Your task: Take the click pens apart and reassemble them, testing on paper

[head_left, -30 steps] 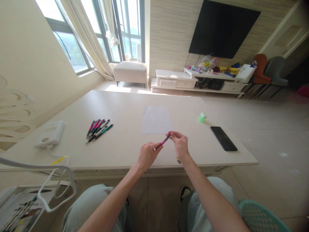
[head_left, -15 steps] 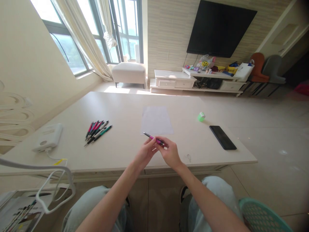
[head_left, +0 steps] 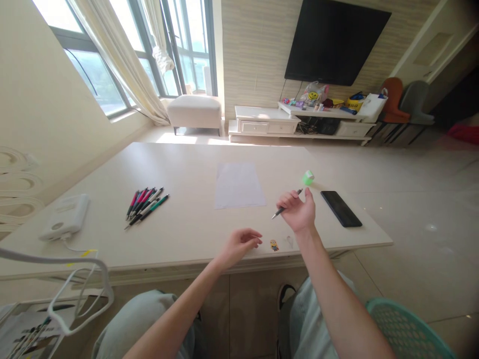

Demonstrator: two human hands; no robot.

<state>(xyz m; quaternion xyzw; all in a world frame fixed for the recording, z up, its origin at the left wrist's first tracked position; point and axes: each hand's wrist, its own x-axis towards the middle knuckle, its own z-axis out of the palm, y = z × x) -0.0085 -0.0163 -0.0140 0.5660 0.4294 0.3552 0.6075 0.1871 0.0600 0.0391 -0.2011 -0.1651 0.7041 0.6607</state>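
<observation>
My right hand [head_left: 298, 212] is raised over the right part of the table [head_left: 187, 224], fingers closed on a pen [head_left: 279, 213] whose dark tip points down and left. My left hand [head_left: 239, 246] hovers low near the table's front edge, fingers loosely curled and holding nothing I can see. A white sheet of paper [head_left: 238, 185] lies in the middle of the table, beyond both hands. A bundle of several pens [head_left: 144, 203], pink, black and green, lies on the left.
A small green roll [head_left: 308, 177] and a black phone [head_left: 341, 208] lie to the right. A tiny yellow sticker [head_left: 274, 245] sits near the front edge. A white device [head_left: 64, 219] with a cable is at far left. A teal basket [head_left: 407, 331] stands at lower right.
Both hands held the pink pen together in front of me. My right hand has since carried it up and to the right, and my left hand has let go and dropped towards the table edge.
</observation>
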